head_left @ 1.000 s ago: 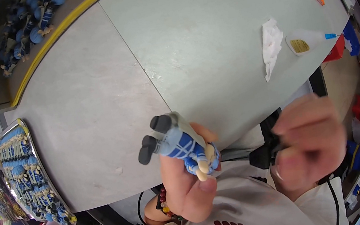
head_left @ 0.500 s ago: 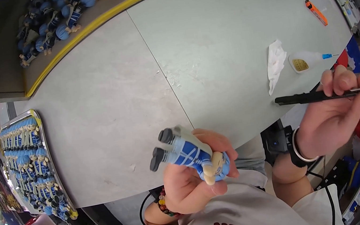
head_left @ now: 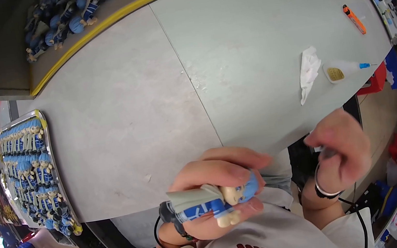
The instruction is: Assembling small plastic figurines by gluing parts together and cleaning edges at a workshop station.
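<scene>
My left hand (head_left: 213,179) is closed around a small toy figure (head_left: 197,211) with light blue hair, a blue outfit and a pale grey cape. The figure lies sideways with its head toward the right, my fingers above it and my thumb below. My right hand (head_left: 341,144) is raised off the table's near right edge, smeared by motion, with its fingers curled in. A grey smear shows at those fingers. The slim black tool, which looked like tweezers in the earlier frame, cannot be made out clearly now.
A metal tray (head_left: 53,164) of similar figures stands at the left. More figures (head_left: 76,23) lie on a yellow-edged shelf at the back. To the right on the table (head_left: 123,110) are crumpled tissue (head_left: 310,74), a needle-tipped bottle (head_left: 339,71) and an orange cutter (head_left: 354,19).
The figure has turned in my left hand, its legs swinging down and its cape side coming up. My right hand has moved left and lower, and its fingers have curled over the black tool.
</scene>
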Action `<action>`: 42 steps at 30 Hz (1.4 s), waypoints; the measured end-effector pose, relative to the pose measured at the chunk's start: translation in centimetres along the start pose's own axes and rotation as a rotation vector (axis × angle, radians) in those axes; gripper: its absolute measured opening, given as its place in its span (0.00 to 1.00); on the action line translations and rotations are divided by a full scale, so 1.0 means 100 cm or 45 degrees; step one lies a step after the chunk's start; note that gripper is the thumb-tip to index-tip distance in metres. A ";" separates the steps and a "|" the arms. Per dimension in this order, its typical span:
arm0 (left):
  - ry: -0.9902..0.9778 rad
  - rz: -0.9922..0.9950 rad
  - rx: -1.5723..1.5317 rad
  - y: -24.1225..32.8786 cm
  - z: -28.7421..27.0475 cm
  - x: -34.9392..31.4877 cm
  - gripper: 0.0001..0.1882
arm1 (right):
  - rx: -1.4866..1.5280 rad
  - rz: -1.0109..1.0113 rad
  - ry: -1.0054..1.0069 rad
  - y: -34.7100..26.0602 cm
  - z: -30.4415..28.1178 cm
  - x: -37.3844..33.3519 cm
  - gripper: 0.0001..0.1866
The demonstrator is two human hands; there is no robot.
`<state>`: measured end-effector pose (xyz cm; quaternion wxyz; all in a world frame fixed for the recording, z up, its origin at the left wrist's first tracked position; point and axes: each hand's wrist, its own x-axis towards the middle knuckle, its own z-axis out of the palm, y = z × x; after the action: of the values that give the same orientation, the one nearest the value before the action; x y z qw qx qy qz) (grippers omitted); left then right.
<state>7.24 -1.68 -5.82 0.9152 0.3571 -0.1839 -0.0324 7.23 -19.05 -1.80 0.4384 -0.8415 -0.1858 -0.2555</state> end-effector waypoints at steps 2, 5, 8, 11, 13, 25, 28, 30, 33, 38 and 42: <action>0.050 -0.014 0.022 0.000 0.001 -0.003 0.19 | 0.001 0.022 -0.008 -0.007 0.005 -0.001 0.12; 0.067 -0.050 0.031 0.000 0.001 -0.004 0.20 | 0.039 -0.042 -0.146 -0.011 0.005 -0.004 0.12; 0.020 -0.116 -0.022 0.009 0.004 -0.003 0.20 | -0.006 0.003 -0.203 -0.020 0.006 -0.003 0.12; -0.006 -0.137 -0.058 0.010 0.005 -0.005 0.18 | 0.028 -0.137 -0.257 -0.014 0.007 -0.004 0.11; -0.022 -0.117 -0.057 0.008 0.004 -0.006 0.18 | 0.024 -0.172 -0.267 -0.014 0.008 -0.001 0.12; -0.037 -0.089 0.080 0.008 0.003 -0.002 0.11 | -0.031 -0.252 -0.281 -0.017 0.005 0.002 0.12; -0.071 -0.082 0.186 0.008 0.003 0.000 0.13 | -0.063 -0.253 -0.251 -0.019 0.005 0.001 0.12; -0.055 -0.032 0.102 0.005 0.003 -0.001 0.13 | -0.089 -0.258 -0.234 -0.020 0.004 0.001 0.12; -0.100 0.039 0.108 0.001 0.000 -0.001 0.13 | -0.031 -0.230 -0.268 -0.018 0.003 0.000 0.12; -0.046 -0.035 0.098 0.003 0.004 -0.001 0.13 | -0.066 -0.239 -0.292 -0.019 0.000 0.002 0.13; -0.035 0.060 0.078 0.002 0.005 -0.001 0.14 | -0.102 -0.280 -0.237 -0.021 0.004 0.001 0.13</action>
<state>6.98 -1.84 -5.41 0.9018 0.3800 -0.2056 -0.0102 6.28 -17.53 -0.57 0.3546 -0.8529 -0.3065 -0.2299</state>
